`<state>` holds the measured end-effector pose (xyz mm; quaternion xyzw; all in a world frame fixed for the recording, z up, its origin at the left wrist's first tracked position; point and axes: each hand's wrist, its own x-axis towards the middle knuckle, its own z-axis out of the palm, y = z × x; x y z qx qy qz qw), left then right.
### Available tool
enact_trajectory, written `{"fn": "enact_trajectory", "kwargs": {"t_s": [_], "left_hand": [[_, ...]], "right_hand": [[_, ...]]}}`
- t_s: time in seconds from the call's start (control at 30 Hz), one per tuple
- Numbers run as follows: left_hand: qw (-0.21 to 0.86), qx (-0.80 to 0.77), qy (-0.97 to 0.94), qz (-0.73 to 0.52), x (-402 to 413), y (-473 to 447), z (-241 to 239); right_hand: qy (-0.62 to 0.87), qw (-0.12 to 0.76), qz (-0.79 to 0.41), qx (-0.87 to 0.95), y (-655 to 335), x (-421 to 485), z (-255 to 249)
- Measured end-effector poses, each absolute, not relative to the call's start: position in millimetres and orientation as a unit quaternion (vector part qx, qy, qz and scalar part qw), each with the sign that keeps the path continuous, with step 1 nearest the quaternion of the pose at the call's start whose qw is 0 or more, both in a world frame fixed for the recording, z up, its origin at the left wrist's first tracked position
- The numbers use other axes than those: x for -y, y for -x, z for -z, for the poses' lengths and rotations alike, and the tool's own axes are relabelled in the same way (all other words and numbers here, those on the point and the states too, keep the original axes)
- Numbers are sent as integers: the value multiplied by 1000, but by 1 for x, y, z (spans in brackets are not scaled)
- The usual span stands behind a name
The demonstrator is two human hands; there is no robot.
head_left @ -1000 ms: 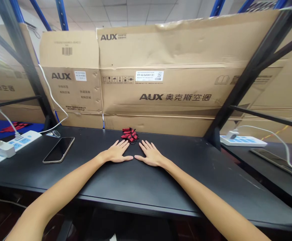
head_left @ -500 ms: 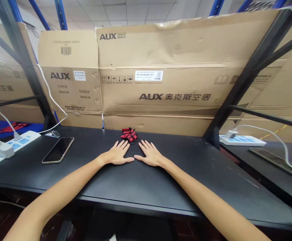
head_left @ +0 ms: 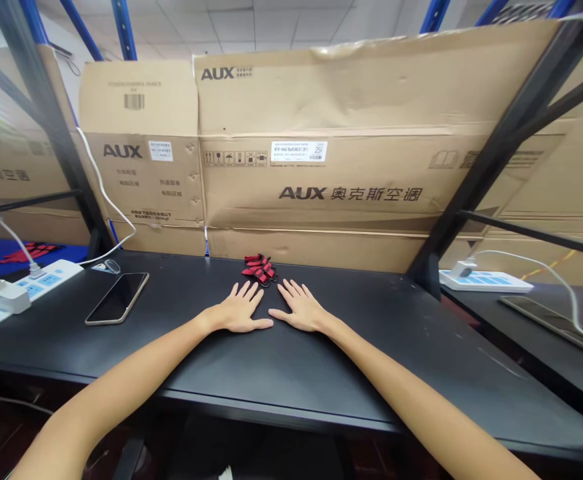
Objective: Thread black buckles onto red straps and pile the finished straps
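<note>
My left hand lies flat, palm down, on the black table, its fingers spread and holding nothing. Beside it my right hand rests the same way, fingers stretched out. The two thumbs point at each other with a small gap between them. Just beyond the fingertips sits a small bundle of red and black straps, which neither hand appears to hold. Off to the left of my left hand, a phone lies with its dark screen up.
Cardboard panels stand along the table's back edge. A white power strip with plugs and cables is at the left. Black metal posts rise at both sides. Another power strip lies on the neighbouring table at the right.
My left hand has shifted slightly right and nearer to me, its thumb closer to the right thumb. The right hand stays in place; the view has moved a little.
</note>
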<state>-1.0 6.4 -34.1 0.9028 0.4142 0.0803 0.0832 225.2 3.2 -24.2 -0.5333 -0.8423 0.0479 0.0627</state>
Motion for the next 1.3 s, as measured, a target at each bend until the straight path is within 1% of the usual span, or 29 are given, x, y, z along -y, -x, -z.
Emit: {"fn": "enact_trajectory", "kwargs": {"t_s": [0.3,0.57,0.67,0.73,0.9,1.03,1.17,1.3], "left_hand": [[82,-413,-903,-89,-5,2,31],[3,-429,-881,-201,-18,-1,25],[-25,-422,-872,-246,-28,3,25],[-25,-403,-877,-261,-35,9,26],[20,-405,-884,-233,-44,17,31],[-3,-380,-892,-244,-35,9,30],[-21,-346,-913,-217,-24,0,27],[-8,-343,-918,-201,-21,-1,25]], "right_hand": [[535,63,-47,841,-226,-4,24],[542,76,-48,836,-225,-6,25],[545,95,-39,832,-225,-7,25],[539,114,-25,834,-224,-7,25],[506,174,12,845,-223,-9,26],[484,213,19,848,-221,-10,27],[428,236,5,872,-221,-7,24],[371,243,-41,895,-219,-1,18]]}}
